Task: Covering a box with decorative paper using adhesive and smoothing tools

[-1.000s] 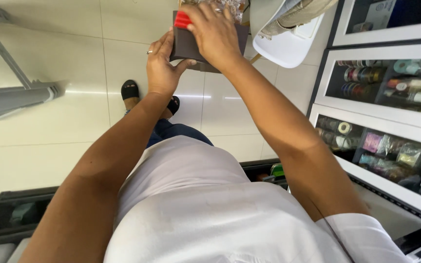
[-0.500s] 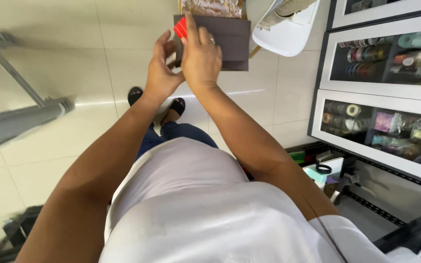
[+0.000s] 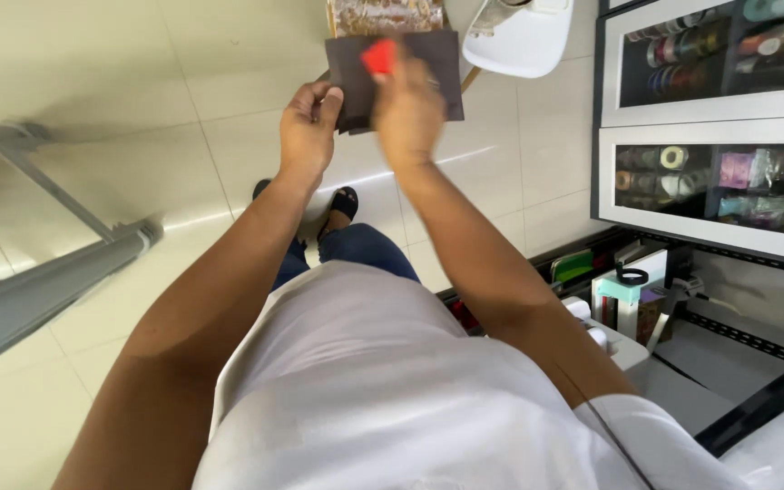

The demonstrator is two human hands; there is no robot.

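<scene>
A dark brown flat sheet (image 3: 428,77), like folded card or a box panel, is held out in front of me over the tiled floor. My left hand (image 3: 307,129) grips its lower left corner. My right hand (image 3: 407,107), blurred with motion, holds a small red flat tool (image 3: 378,56) pressed against the face of the sheet near its top middle. Behind the sheet's upper edge a patterned, glittery piece (image 3: 383,16) sticks out.
A white chair (image 3: 519,41) stands just beyond the sheet. White glass-fronted drawers (image 3: 710,172) with ribbon rolls and packets line the right side. A low cart with tape holders (image 3: 623,290) sits by my right hip. A grey metal frame (image 3: 38,236) lies at the left.
My right hand has slid the red tool from the sheet's upper left corner to the right, toward its middle. My left hand shifted to pinch the lower left corner. The view tilted.
</scene>
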